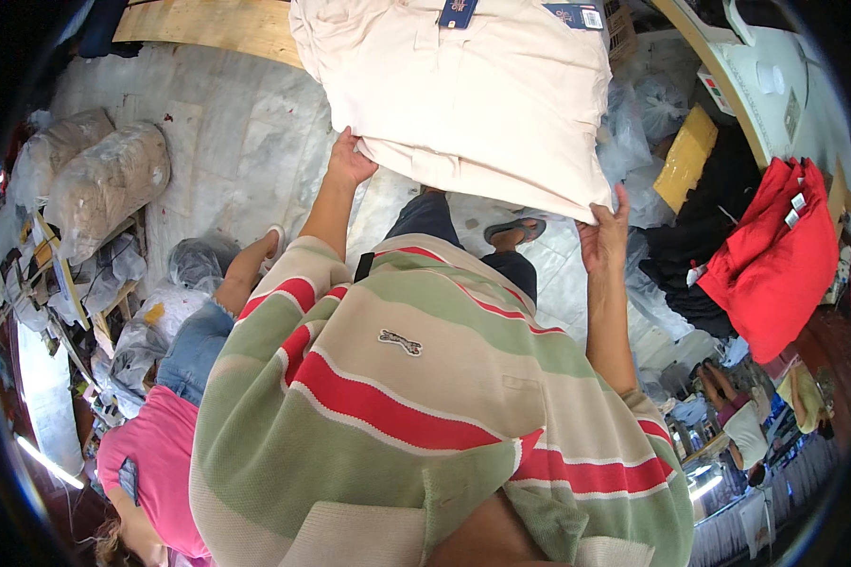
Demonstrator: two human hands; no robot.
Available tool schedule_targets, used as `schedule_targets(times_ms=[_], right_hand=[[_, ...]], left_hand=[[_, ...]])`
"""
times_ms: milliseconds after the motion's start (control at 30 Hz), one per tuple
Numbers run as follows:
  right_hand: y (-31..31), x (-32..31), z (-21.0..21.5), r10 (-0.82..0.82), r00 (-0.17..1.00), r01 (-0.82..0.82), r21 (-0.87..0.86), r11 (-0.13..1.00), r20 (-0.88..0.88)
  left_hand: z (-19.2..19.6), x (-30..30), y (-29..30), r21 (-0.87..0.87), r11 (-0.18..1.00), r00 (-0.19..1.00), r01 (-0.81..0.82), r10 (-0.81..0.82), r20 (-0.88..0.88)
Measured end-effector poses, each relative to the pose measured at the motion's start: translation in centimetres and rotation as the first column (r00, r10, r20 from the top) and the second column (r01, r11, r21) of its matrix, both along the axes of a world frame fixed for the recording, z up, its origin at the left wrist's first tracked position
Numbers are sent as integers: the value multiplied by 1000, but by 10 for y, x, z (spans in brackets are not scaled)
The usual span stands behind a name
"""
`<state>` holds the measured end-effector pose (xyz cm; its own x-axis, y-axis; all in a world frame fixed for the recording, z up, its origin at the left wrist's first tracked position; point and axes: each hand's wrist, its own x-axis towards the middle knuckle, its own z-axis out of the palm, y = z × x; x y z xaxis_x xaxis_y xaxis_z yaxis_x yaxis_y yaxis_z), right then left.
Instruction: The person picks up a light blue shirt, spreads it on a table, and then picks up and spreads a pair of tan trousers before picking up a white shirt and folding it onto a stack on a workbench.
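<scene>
A cream garment (463, 104) with dark blue hang tags (458, 12) at its far end is spread out flat in front of me. It may be more than one layer; its exact kind is not clear. My left hand (353, 161) pinches its near edge toward the left corner. At the near right corner, the thumb and fingers of my right hand (605, 231) are closed on the cloth, with one finger sticking up. Between my two hands the near edge hangs slightly slanted, lower on the right.
A wooden tabletop (208, 26) lies at the far left. Wrapped bundles (109, 184) are stacked on the left, near a person in a pink top (156, 463). On the right are a red garment (775, 255), black cloth (690, 255) and a white machine table (775, 85).
</scene>
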<state>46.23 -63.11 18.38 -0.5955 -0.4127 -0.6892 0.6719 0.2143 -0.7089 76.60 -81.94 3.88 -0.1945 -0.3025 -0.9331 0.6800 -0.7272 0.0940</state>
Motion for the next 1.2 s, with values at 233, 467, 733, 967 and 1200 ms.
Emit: schedule_targets(times_ms=[233,467,733,967,1200], right_hand=[[-32,-7,55,104,994,-97,-186,978,29],[-77,-55,77,1,1000,-4,-397,918,-7],[-137,-96,59,228,876,-346,-225,911,-424],[-155,-151,17,536,-26,-251,524,814,-844],[-188,-188,13,561,506,-293,481,826,-656]], left_hand=[[-67,38,-31,-98,995,981,8,12,192],[80,-14,-107,-717,658,792,233,300,532],[70,-14,-209,-401,-49,402,915,227,887],[96,-76,-250,157,-65,-128,985,324,937],[70,-108,-290,51,-74,-9,996,485,874]])
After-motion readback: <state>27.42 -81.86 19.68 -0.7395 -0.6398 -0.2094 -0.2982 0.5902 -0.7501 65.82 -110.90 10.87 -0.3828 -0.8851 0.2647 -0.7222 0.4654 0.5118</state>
